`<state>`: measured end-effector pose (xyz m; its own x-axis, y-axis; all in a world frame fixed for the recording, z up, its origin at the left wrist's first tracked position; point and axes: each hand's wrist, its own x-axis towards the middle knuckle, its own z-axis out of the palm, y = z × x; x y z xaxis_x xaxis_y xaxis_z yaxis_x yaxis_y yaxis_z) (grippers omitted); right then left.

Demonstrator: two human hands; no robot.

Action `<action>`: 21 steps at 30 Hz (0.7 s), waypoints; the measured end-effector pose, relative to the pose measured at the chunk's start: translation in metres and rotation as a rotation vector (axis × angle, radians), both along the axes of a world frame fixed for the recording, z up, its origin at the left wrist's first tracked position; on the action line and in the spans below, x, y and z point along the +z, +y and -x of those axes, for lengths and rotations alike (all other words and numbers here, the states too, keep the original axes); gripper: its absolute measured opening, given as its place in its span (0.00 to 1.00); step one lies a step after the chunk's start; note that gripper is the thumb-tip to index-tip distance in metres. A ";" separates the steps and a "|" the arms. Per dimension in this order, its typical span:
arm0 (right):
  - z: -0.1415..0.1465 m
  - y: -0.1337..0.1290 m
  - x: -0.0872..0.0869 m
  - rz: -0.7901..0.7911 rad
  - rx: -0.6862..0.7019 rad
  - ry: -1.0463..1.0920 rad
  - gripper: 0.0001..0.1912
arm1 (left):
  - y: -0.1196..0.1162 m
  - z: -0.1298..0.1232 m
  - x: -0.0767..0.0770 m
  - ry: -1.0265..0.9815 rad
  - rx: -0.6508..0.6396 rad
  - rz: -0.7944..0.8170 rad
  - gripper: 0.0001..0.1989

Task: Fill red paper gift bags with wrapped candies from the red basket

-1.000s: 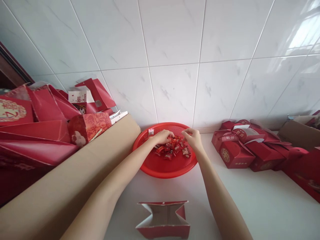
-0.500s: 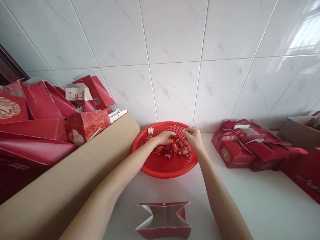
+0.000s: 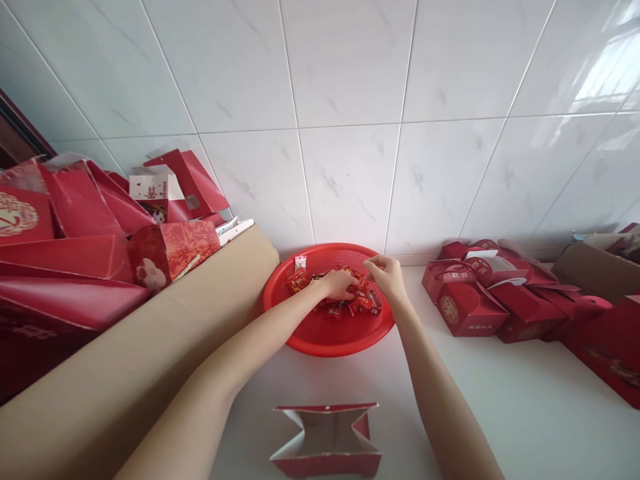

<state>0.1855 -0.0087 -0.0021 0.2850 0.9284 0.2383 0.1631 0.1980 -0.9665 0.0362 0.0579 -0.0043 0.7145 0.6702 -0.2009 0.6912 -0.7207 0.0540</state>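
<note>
A red plastic basket [image 3: 320, 343] with a mesh inside holds several small wrapped candies [image 3: 336, 311], mostly red. My left hand [image 3: 341, 284] reaches down among them with bent fingers closed at a candy; its fingertips are partly hidden. Over the basket's right rim, my right hand [image 3: 384, 272] has thumb and fingers pinched together, and what they hold, if anything, is too small to make out. In front of the basket stands an upright red paper box [image 3: 327, 465], its top open and its sides folded inward.
A long cardboard carton [image 3: 200, 313] on the left is heaped with red gift boxes [image 3: 95, 200]. Closed red boxes [image 3: 473, 308] sit grouped on the white tabletop [image 3: 480, 400] at right. Another cardboard carton [image 3: 595, 263] stands farther right. A tiled wall [image 3: 350, 180] rises behind the basket.
My left hand has moved slightly right and down into the candies, uncovering a red packet at the basket's left. My right hand has barely moved.
</note>
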 end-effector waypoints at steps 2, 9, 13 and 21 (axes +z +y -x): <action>0.001 -0.001 0.001 -0.005 -0.001 0.007 0.10 | 0.003 0.006 0.002 -0.072 0.040 0.101 0.11; 0.001 0.000 0.000 -0.001 -0.006 0.016 0.08 | 0.017 0.026 0.012 -0.659 0.193 0.467 0.21; 0.002 0.002 -0.001 0.055 0.043 0.083 0.10 | 0.015 0.021 0.020 -0.979 0.148 0.556 0.22; 0.001 -0.002 0.008 0.068 0.166 0.326 0.12 | 0.009 0.007 0.020 -1.139 0.046 0.577 0.24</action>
<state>0.1844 -0.0110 0.0058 0.1801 0.9789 0.0963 -0.1844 0.1298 -0.9742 0.0288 0.0669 0.0159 0.6529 0.7191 0.2378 0.0721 -0.3716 0.9256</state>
